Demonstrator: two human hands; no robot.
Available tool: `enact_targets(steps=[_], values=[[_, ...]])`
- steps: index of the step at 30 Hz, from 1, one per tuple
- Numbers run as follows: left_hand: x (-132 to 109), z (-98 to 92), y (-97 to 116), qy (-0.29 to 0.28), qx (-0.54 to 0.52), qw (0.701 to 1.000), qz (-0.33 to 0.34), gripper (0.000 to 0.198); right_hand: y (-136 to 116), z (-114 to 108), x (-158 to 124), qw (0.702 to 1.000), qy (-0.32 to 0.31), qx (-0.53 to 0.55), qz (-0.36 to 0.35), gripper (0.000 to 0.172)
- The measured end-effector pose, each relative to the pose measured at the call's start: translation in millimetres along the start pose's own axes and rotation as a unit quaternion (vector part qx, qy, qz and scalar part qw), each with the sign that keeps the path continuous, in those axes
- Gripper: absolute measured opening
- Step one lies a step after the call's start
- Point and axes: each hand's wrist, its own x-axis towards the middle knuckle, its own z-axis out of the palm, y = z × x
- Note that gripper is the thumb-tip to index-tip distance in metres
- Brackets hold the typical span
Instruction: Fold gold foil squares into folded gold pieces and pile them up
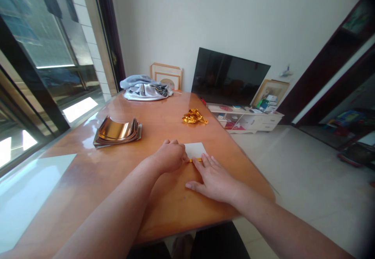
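Note:
A small sheet of foil paper [195,149] lies white side up on the wooden table [164,208], with a narrow gold strip folded along its near edge. My left hand [170,156] is closed, its curled fingertips at the left end of that strip. Stretched out flat, the fingers of my right hand [215,176] press on the right part of the folded edge, thumb apart on the table. Part of the sheet's left side is hidden by my left hand. Farther left rests a curved stack of shiny gold foil sheets [117,130].
Crumpled gold foil decorations [195,116] sit beyond the sheet, near the table's right edge. A bundle of grey cloth [146,88] is at the far end. A pale sheet [38,192] covers the left near part. Past the table stand a television [230,77] and a low white cabinet [253,121].

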Motion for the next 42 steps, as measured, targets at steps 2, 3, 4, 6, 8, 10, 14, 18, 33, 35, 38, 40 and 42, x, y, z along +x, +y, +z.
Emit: enact_targets(steps=[2, 3, 4, 6, 8, 10, 14, 18, 33, 35, 38, 40, 42], values=[[-1, -0.8, -4, 0.000, -0.006, 1.000, -0.008, 0.030, -3, -4, -1, 1.000, -0.012, 0.001, 0.002, 0.106], [-1, -1.2, -6, 0.000, -0.010, 1.000, -0.013, 0.029, -4, -5, -1, 1.000, -0.019, 0.000, 0.002, 0.108], [-2, -1.6, -7, -0.002, -0.015, 1.000, -0.017, 0.028, -5, -7, -1, 1.000, -0.026, 0.000, 0.001, 0.110], [-3, -2.3, -11, -0.006, -0.024, 1.000, -0.020, 0.028, -7, -9, 0, 0.999, -0.034, 0.000, -0.004, 0.112], [-3, -2.8, -13, -0.011, -0.027, 0.999, -0.018, 0.027, -9, -11, 1, 0.999, -0.037, 0.001, -0.009, 0.111], [-2, -3.0, -15, -0.013, -0.026, 0.999, -0.022, 0.027, -10, -12, 2, 0.999, -0.042, 0.001, -0.009, 0.113], [3, -0.1, -15, 0.018, -0.024, 0.998, -0.049, 0.025, -13, -15, 3, 0.999, -0.051, 0.002, -0.010, 0.116], [11, 9.8, -7, 0.056, -0.115, 0.991, -0.042, 0.026, -11, -17, 0, 0.999, -0.045, 0.010, -0.028, 0.108], [12, 7.8, 15, -0.018, -0.078, 0.997, 0.021, 0.030, 10, -17, -2, 0.995, -0.050, 0.067, -0.051, 0.090], [13, 9.8, 15, -0.012, -0.055, 0.998, 0.032, 0.030, 21, -20, -2, 0.993, -0.047, 0.089, -0.066, 0.074], [13, 13.6, 15, 0.002, -0.040, 0.999, 0.036, 0.027, 38, -22, 1, 0.988, -0.007, 0.137, -0.068, 0.049], [13, 15.5, 15, 0.013, -0.047, 0.999, 0.025, 0.025, 45, -21, 3, 0.985, 0.034, 0.166, -0.041, 0.044], [13, 16.3, 16, 0.017, -0.056, 0.998, 0.018, 0.024, 45, -18, 5, 0.984, 0.058, 0.163, -0.031, 0.043]])
